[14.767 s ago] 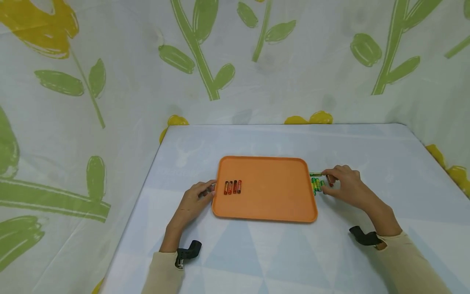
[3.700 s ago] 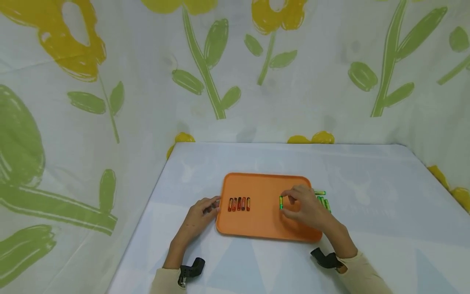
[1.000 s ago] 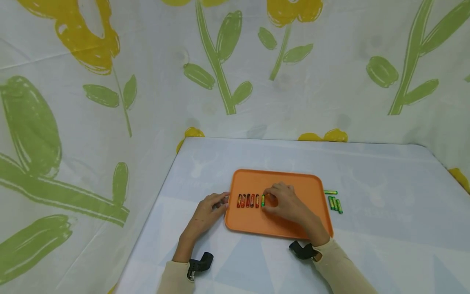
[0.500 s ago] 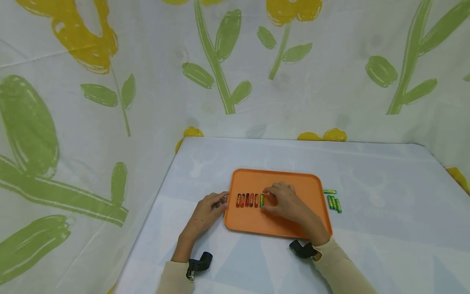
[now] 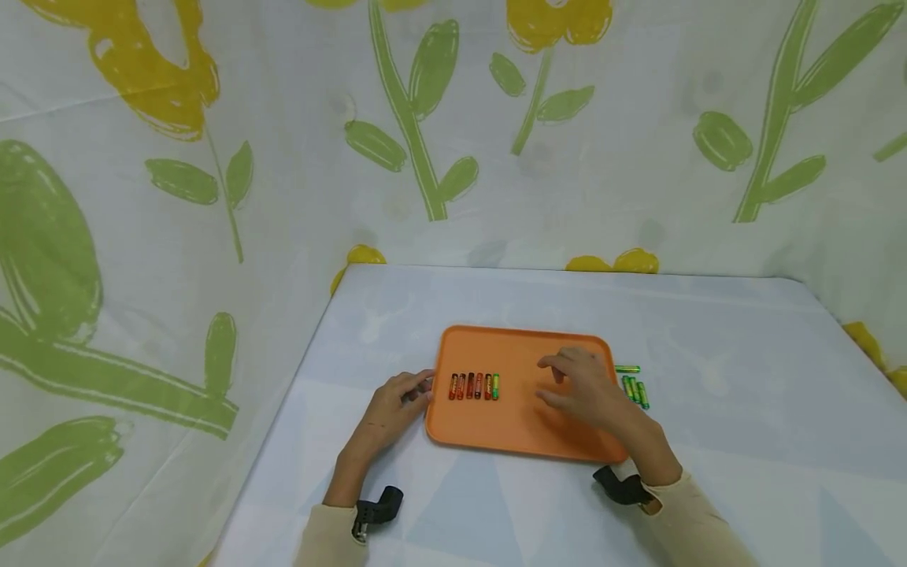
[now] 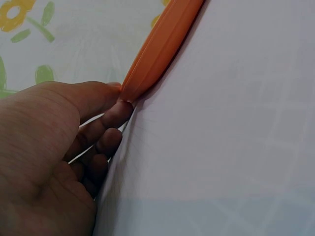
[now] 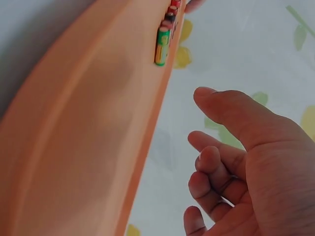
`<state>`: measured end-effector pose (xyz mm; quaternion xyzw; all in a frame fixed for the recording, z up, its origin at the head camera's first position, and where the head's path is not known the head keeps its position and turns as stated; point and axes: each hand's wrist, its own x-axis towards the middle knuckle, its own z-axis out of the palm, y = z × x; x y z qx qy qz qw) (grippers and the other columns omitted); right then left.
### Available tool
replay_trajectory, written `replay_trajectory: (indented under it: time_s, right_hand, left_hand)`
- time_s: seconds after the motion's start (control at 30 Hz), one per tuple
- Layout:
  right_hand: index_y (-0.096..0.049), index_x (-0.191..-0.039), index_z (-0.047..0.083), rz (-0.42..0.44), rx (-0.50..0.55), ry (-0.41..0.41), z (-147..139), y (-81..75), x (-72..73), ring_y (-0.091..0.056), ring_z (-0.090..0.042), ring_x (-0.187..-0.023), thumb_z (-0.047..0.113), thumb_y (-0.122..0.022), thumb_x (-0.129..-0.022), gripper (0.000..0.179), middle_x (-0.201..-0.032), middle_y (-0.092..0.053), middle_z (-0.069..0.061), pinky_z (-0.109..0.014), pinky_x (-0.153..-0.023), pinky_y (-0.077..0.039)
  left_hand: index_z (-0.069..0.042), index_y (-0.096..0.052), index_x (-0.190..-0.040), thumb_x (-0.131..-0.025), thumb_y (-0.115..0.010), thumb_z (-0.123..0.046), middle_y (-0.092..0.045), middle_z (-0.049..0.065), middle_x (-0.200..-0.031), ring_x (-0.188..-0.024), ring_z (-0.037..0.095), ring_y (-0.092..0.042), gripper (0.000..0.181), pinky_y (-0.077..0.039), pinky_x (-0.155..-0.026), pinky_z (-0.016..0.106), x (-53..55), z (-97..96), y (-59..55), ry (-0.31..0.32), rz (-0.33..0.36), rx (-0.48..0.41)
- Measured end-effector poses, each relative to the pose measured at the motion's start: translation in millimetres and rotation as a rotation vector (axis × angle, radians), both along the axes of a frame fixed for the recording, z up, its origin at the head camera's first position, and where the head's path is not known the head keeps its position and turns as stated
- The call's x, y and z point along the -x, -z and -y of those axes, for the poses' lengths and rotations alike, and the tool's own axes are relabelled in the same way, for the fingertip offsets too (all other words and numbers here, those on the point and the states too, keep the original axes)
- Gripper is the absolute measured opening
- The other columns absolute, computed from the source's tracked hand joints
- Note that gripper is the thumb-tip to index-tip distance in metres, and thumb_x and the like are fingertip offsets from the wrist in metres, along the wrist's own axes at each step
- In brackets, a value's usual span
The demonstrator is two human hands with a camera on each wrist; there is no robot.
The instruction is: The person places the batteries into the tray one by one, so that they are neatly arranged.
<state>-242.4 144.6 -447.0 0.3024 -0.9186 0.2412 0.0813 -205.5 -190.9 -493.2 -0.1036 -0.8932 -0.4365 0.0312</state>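
Note:
An orange tray (image 5: pixel 524 429) lies on the table. Several red batteries (image 5: pixel 470 386) stand side by side in a row on its left part, with one green battery (image 5: pixel 495 387) at the row's right end. My left hand (image 5: pixel 394 405) is at the tray's left edge; in the left wrist view its thumb and forefinger (image 6: pixel 106 98) pinch the rim. Above the tray's right half hovers my right hand (image 5: pixel 584 394), fingers apart and holding nothing. Beyond the tray's right edge lie several green batteries (image 5: pixel 634 391), partly behind that hand, and another green battery (image 5: pixel 627 368) lying crosswise.
The table (image 5: pixel 737 409) has a pale blue and white cover. Flower-printed cloth (image 5: pixel 298 157) hangs behind it and along the left side. A black wrist camera (image 5: pixel 379 505) sits on the left wrist and another camera (image 5: pixel 622 485) on the right.
The right hand has let go of the green battery at the row's right end and drawn back to the right. Earlier, red batteries were added to the row. The left hand stays at the rim.

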Motion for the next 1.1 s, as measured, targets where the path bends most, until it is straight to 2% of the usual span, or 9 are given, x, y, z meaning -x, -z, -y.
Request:
replay_trajectory:
  time_s: [0.1,0.23,0.37,0.53,0.8,1.1]
  right_hand:
    - [-0.070,-0.106,0.004,-0.042,0.017,-0.007,-17.4,2.9,-1.2,-0.042,-0.017,-0.076,0.017,-0.087,-0.078,0.035,-0.077,-0.043,0.004,-0.042,-0.074,-0.023]
    - [-0.070,-0.105,0.004,-0.049,0.023,0.011,-40.8,5.4,-3.2,-0.042,-0.018,-0.080,0.014,-0.087,-0.078,0.034,-0.078,-0.042,0.004,-0.042,-0.073,-0.019]
    - [-0.069,-0.105,0.004,-0.048,0.037,0.025,-63.0,3.3,-6.0,-0.040,-0.017,-0.081,0.012,-0.086,-0.078,0.033,-0.078,-0.042,0.005,-0.041,-0.073,-0.019]
    - [-0.071,-0.103,0.003,-0.098,0.044,0.044,-88.8,5.0,-5.0,-0.042,-0.017,-0.080,0.011,-0.087,-0.076,0.033,-0.075,-0.046,0.006,-0.040,-0.071,-0.023]
    - [-0.071,-0.111,0.002,0.048,-0.045,0.141,-112.2,5.3,-5.1,-0.043,-0.021,-0.083,0.015,-0.083,-0.082,0.035,-0.077,-0.046,0.005,-0.042,-0.072,-0.024]
    - [-0.069,-0.110,0.002,0.052,-0.076,0.110,-124.9,11.6,-2.8,-0.040,-0.019,-0.082,0.013,-0.084,-0.079,0.036,-0.079,-0.042,0.006,-0.041,-0.070,-0.022]
  left_hand:
    - [-0.011,-0.063,-0.137,-0.096,-0.069,-0.015,-0.064,-0.006,-0.102,-0.094,0.014,-0.056,0.041,-0.047,-0.087,0.039,0.0,-0.9,-0.2,0.000,0.007,-0.003]
    - [-0.011,-0.063,-0.137,-0.096,-0.069,-0.014,-0.064,-0.005,-0.102,-0.094,0.014,-0.056,0.042,-0.047,-0.087,0.040,1.0,-1.6,-0.8,0.001,0.012,-0.003]
    - [-0.013,-0.063,-0.138,-0.096,-0.069,-0.015,-0.064,-0.006,-0.102,-0.094,0.014,-0.056,0.042,-0.047,-0.086,0.040,1.1,-1.8,-0.3,0.000,0.013,0.003]
    - [-0.013,-0.063,-0.137,-0.097,-0.068,-0.016,-0.064,-0.006,-0.103,-0.095,0.014,-0.056,0.041,-0.046,-0.087,0.040,0.5,-1.2,-0.2,0.004,0.019,-0.015]
    - [-0.012,-0.063,-0.137,-0.097,-0.068,-0.016,-0.064,-0.006,-0.104,-0.095,0.014,-0.055,0.041,-0.046,-0.087,0.040,0.6,-0.1,-1.4,0.000,0.027,-0.023]
    - [-0.013,-0.063,-0.137,-0.098,-0.068,-0.018,-0.064,-0.007,-0.105,-0.095,0.013,-0.055,0.040,-0.046,-0.087,0.037,1.2,-0.9,1.5,-0.010,0.035,-0.032]
